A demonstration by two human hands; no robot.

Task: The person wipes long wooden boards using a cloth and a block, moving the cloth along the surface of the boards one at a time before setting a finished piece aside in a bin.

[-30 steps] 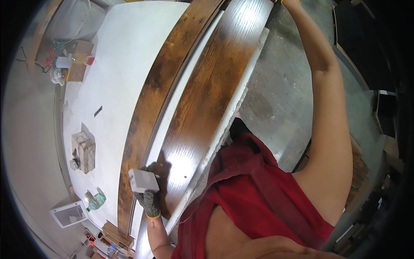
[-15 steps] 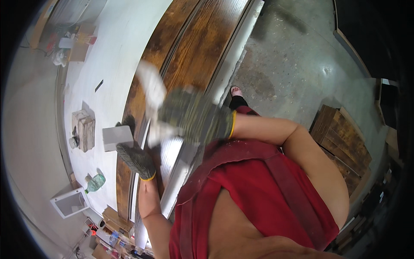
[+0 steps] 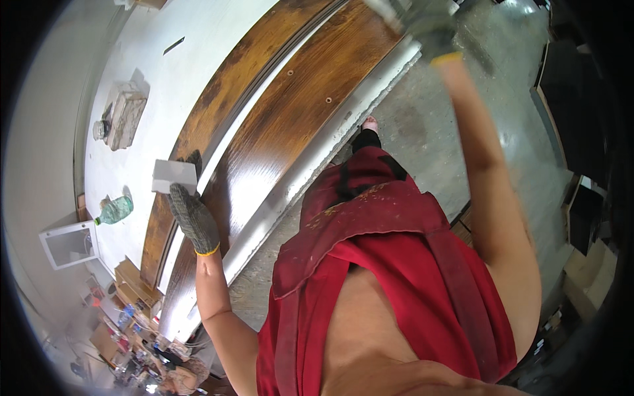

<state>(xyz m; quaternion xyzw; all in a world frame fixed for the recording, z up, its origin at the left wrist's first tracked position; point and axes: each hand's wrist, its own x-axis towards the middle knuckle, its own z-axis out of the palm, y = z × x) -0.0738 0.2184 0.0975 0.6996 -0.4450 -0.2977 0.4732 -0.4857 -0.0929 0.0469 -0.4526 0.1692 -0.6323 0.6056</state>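
The right hand [image 3: 429, 26], in a dark knitted glove with a yellow cuff, has swung away to the far right; half a second earlier it was a broad blur over the boards, close beside the left hand. A limp, whitish, cloth-like piece [image 3: 386, 12] goes with it, smeared by motion, so I cannot tell how closed the right grip is. The left hand [image 3: 193, 218], gloved in the same ribbed grey-green knit, keeps its grip on a pale grey, flat-faced rectangular block [image 3: 174, 175], thumb and fingers around it, above the near part of the left board.

That long dark-brown board [image 3: 218, 99] has a mottled grain; the glossy brown wood-grain board [image 3: 277, 119] to its right shows two small round spots and a white glare toward its near end. Both lie lengthwise on a white counter [image 3: 218, 39] whose right edge is rough and crumbled.

On the counter's left part are a boxy block with marbled sides [image 3: 127, 115], a small round clear jar [image 3: 100, 130] beside it and, nearer, a crumpled translucent green plastic bottle [image 3: 116, 210]. A dark red cloth apron [image 3: 376, 218] covers the person's front.
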